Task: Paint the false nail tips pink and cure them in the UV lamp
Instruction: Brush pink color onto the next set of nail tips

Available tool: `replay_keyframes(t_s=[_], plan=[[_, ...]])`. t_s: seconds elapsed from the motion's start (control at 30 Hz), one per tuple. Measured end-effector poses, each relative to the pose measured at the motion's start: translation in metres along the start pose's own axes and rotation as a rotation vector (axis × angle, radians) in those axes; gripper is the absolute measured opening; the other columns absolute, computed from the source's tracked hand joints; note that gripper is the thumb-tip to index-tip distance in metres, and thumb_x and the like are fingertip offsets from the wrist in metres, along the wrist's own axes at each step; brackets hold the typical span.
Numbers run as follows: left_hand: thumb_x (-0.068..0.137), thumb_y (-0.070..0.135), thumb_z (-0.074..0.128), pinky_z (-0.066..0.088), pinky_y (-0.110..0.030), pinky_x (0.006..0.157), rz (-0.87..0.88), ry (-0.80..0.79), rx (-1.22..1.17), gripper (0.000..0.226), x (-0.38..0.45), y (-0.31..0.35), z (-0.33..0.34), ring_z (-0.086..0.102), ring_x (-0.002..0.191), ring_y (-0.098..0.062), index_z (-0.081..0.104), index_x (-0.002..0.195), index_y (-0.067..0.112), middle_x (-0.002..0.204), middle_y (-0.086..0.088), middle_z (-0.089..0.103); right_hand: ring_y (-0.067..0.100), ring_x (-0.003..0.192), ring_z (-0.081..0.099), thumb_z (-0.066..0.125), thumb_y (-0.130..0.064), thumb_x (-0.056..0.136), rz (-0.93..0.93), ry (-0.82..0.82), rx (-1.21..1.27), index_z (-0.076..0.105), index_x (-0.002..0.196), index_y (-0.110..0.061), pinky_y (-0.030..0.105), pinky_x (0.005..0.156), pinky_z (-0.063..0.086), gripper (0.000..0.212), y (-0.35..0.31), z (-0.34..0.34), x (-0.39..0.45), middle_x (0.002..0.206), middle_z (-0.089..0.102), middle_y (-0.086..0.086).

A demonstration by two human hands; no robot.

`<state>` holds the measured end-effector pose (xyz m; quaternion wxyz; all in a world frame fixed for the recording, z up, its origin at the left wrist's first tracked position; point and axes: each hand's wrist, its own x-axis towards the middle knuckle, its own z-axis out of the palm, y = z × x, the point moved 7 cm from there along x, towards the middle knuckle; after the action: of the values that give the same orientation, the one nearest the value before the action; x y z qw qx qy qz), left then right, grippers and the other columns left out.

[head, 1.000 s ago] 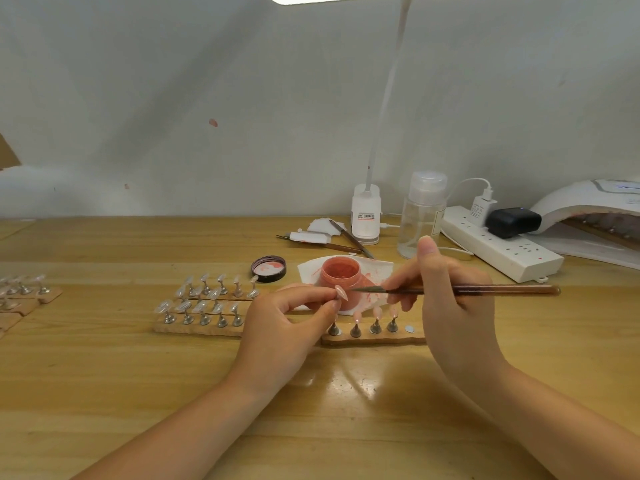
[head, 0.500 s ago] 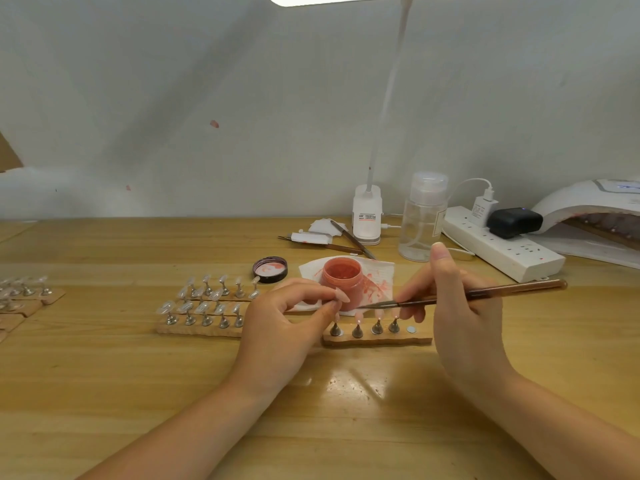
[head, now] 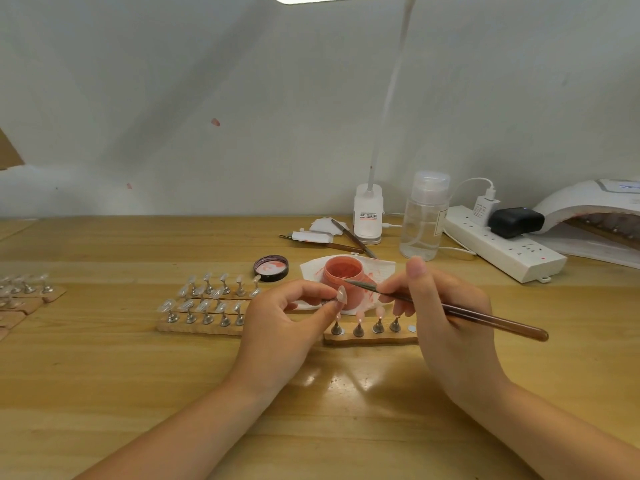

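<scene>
My left hand [head: 282, 323] pinches a small metal stand with a pale false nail tip [head: 341, 294] on it, held up beside the open pink paint jar [head: 343, 276]. A long brown brush [head: 450, 310] is gripped in my right hand [head: 446, 313], its fine point just over the jar's front rim. Below, a wooden strip [head: 370, 337] carries several stands with pink-painted tips. Two more strips [head: 201, 315] to the left hold clear tips. The white UV lamp [head: 595, 213] sits at the far right.
The jar stands on a paint-stained white tissue [head: 381, 268], its black lid [head: 270, 268] to the left. Behind are a desk lamp base [head: 368, 216], a clear bottle [head: 421, 220], a power strip [head: 505, 251] and spare tools [head: 332, 241]. More clear tips [head: 24, 289] lie far left.
My right hand has tilted the brush, so its point rose from near the held tip to the jar's rim. The left hand keeps the nail tip in about the same place.
</scene>
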<state>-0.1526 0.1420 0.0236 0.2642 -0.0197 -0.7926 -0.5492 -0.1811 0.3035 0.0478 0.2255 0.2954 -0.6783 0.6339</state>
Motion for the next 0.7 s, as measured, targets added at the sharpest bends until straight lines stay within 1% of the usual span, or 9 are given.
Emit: replay_keyframes(t_s=[0.07,0.13,0.23,0.37,0.47,0.53,0.57,0.63,0.7], plan=[[0.071,0.022,0.074,0.042,-0.006,0.068,-0.006,0.01,0.014,0.013,-0.0002,-0.0026,-0.0011,0.06,0.073,0.006,0.067,0.069,0.033,0.076,0.021,0.068,0.008,0.059,0.06,0.043,-0.036,0.088,-0.009,-0.019,0.0,0.067,0.067,-0.016,0.016,0.057,0.045,0.038,-0.0001,0.0026,-0.0016,0.068,0.066,-0.003],[0.071,0.019,0.074,0.042,-0.008,0.07,-0.01,0.014,0.02,0.017,-0.0001,-0.0039,-0.0016,0.059,0.072,0.005,0.067,0.068,0.034,0.075,0.02,0.068,0.008,0.059,0.061,0.043,-0.034,0.088,-0.013,-0.023,0.012,0.068,0.066,-0.015,0.016,0.056,0.046,0.038,-0.0003,0.0036,-0.0034,0.067,0.067,-0.006],[0.071,0.016,0.074,0.042,-0.007,0.068,-0.008,0.017,0.02,0.02,-0.0001,-0.0042,-0.002,0.059,0.071,0.005,0.067,0.067,0.034,0.075,0.02,0.068,0.007,0.056,0.061,0.042,-0.034,0.088,-0.015,-0.022,0.059,0.068,0.063,-0.016,0.016,0.053,0.047,0.04,-0.0025,0.0031,-0.0055,0.062,0.065,-0.005],[0.071,0.016,0.074,0.042,-0.007,0.067,-0.008,0.023,0.009,0.019,0.0003,-0.0041,-0.0021,0.059,0.07,0.005,0.067,0.067,0.033,0.072,0.02,0.068,0.006,0.052,0.059,0.04,-0.037,0.087,0.012,0.023,0.11,0.066,0.058,-0.02,0.014,0.052,0.046,0.042,-0.0034,-0.0013,-0.0053,0.056,0.064,-0.005],[0.071,0.021,0.074,0.043,-0.009,0.069,-0.016,0.019,0.014,0.013,0.0001,-0.0043,-0.0018,0.059,0.071,0.004,0.068,0.068,0.032,0.072,0.019,0.068,0.007,0.056,0.06,0.043,-0.037,0.089,0.026,0.026,0.07,0.066,0.063,-0.024,0.015,0.053,0.046,0.038,-0.0026,0.0,-0.0021,0.06,0.066,-0.006],[0.072,0.021,0.074,0.044,-0.011,0.07,-0.016,0.022,0.019,0.014,0.0003,-0.0042,-0.0018,0.058,0.071,0.004,0.068,0.068,0.033,0.071,0.021,0.067,0.006,0.058,0.06,0.047,-0.035,0.091,0.056,0.023,0.037,0.066,0.065,-0.023,0.013,0.055,0.045,0.034,0.0004,0.0017,-0.0005,0.062,0.066,-0.009],[0.072,0.02,0.073,0.044,-0.011,0.07,-0.015,0.023,0.024,0.015,0.0003,-0.0042,-0.0018,0.058,0.071,0.004,0.067,0.068,0.034,0.071,0.022,0.067,0.006,0.058,0.06,0.046,-0.036,0.089,0.072,0.021,0.031,0.067,0.065,-0.023,0.013,0.056,0.045,0.035,0.002,0.0024,-0.0005,0.062,0.066,-0.009],[0.072,0.02,0.074,0.043,-0.011,0.069,-0.014,0.023,0.033,0.016,0.0004,-0.0038,-0.0019,0.058,0.071,0.004,0.067,0.068,0.033,0.071,0.022,0.066,0.007,0.058,0.061,0.044,-0.037,0.087,0.09,0.019,0.04,0.067,0.063,-0.022,0.014,0.055,0.046,0.037,0.003,0.0032,-0.0012,0.061,0.066,-0.007],[0.072,0.018,0.074,0.043,-0.008,0.068,-0.011,0.02,0.04,0.018,0.0002,-0.0033,-0.0019,0.058,0.071,0.005,0.067,0.068,0.034,0.073,0.022,0.067,0.008,0.055,0.06,0.049,-0.038,0.089,0.088,0.015,0.071,0.067,0.06,-0.021,0.016,0.052,0.046,0.038,0.0014,0.0029,-0.0026,0.059,0.066,-0.003]])
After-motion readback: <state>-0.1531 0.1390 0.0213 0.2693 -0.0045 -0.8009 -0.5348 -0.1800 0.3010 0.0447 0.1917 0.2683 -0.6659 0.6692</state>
